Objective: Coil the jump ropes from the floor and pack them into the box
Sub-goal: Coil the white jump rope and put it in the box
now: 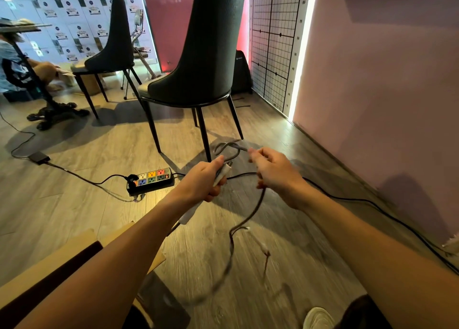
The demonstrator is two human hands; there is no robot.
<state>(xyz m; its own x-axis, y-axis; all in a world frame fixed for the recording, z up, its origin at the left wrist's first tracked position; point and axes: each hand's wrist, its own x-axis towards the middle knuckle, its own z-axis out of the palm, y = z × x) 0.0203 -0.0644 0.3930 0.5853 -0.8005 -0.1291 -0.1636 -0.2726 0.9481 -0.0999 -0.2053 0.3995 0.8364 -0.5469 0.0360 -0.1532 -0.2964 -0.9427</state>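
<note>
A grey jump rope (244, 220) is held up in front of me above the wooden floor. My left hand (203, 179) is closed around its white handles (196, 208), which stick out below my fist. A small loop of rope (227, 149) arches from that hand to my right hand (273, 169), which pinches the cord. From the right hand the rope hangs down in a blurred curve toward the floor. An open cardboard box (74, 249) lies at the lower left, partly hidden by my left forearm.
A dark chair (198, 80) stands just beyond my hands, a second chair (111, 55) farther left. A power strip (151, 179) with black cables lies on the floor. A pink wall (385, 92) runs along the right. Another person sits at the far left. My shoe (319, 318) shows at the bottom.
</note>
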